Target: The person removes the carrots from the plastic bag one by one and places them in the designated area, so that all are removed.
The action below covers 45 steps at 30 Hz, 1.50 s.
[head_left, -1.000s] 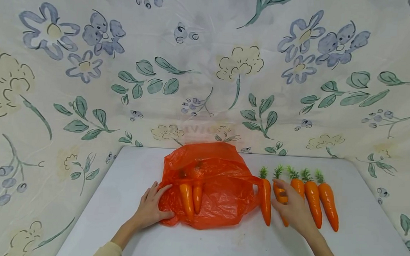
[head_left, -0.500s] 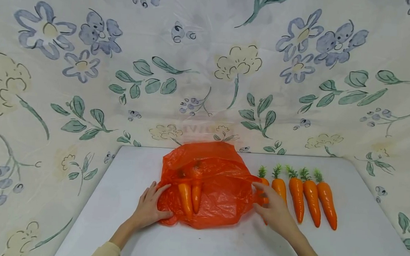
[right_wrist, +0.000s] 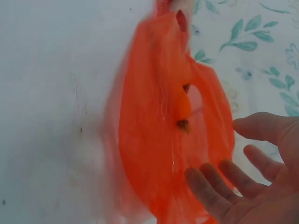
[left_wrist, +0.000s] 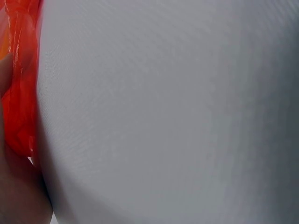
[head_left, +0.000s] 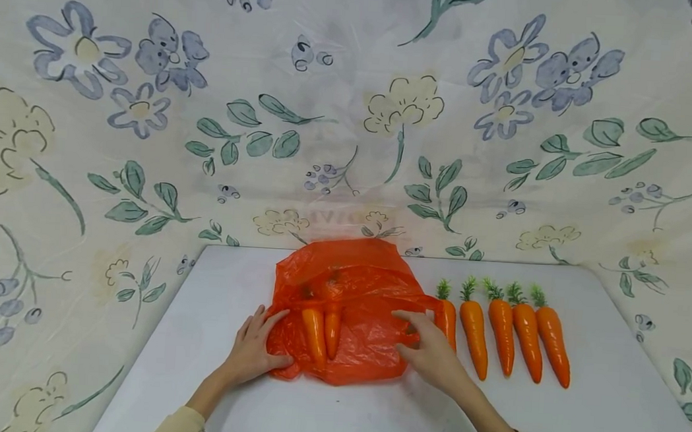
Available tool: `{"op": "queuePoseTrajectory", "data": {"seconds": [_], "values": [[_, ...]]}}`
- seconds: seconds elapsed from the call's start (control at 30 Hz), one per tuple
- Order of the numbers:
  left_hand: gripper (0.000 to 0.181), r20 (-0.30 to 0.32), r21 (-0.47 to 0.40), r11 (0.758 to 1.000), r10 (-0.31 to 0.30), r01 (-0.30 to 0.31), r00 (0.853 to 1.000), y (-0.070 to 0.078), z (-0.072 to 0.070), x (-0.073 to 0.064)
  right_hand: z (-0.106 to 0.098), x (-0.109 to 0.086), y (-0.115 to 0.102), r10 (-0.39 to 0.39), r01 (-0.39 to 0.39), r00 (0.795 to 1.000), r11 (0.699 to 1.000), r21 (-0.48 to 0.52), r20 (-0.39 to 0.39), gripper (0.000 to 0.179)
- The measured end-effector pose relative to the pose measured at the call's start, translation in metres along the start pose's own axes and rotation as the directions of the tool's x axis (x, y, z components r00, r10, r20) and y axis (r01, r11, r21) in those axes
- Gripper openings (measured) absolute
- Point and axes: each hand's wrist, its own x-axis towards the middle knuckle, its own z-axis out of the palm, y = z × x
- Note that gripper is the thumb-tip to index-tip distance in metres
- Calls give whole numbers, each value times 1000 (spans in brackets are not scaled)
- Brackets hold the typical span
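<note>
A thin red plastic bag (head_left: 367, 349) lies on the white table, its mouth towards the right. Two orange carrots (head_left: 314, 339) show through its left half. My left hand (head_left: 251, 349) rests on the bag's left edge with fingers spread and thumb on the plastic; in the left wrist view only part of this hand (left_wrist: 21, 191) shows. Over the right side of the bag is my right hand (head_left: 435, 357), fingers apart and holding nothing. The right wrist view shows that hand (right_wrist: 266, 182) beside the bag (right_wrist: 149, 116), its fingers loosely extended.
Several carrots with green tops, such as the rightmost carrot (head_left: 554, 348), lie in a row right of the bag. One handle of the bag overlaps the nearest carrot (head_left: 446, 321). A floral sheet (head_left: 352, 111) rises behind the white table (head_left: 607, 417).
My right hand has moved left from the second carrot in the row, past the nearest carrot, to the bag's right side. My left hand and the carrots look unchanged.
</note>
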Motion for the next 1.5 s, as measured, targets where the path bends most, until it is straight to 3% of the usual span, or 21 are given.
{"op": "queuePoseTrajectory", "data": {"seconds": [0.63,0.9,1.13,1.5], "values": [[96,-30,-5,999,49,-49,998,0,0,0,47,31,9,18,-27,996,994,102,92,48],[97,-20,10,999,39,-39,999,1,0,2,65,46,6,78,-96,991,981,169,110,51],[98,-5,9,1000,18,-18,1000,1,-2,1,81,58,-1,164,-180,981,969,169,106,53],[96,-26,-2,999,40,-40,999,0,0,1,101,67,-16,257,-272,962,936,224,93,59]]}}
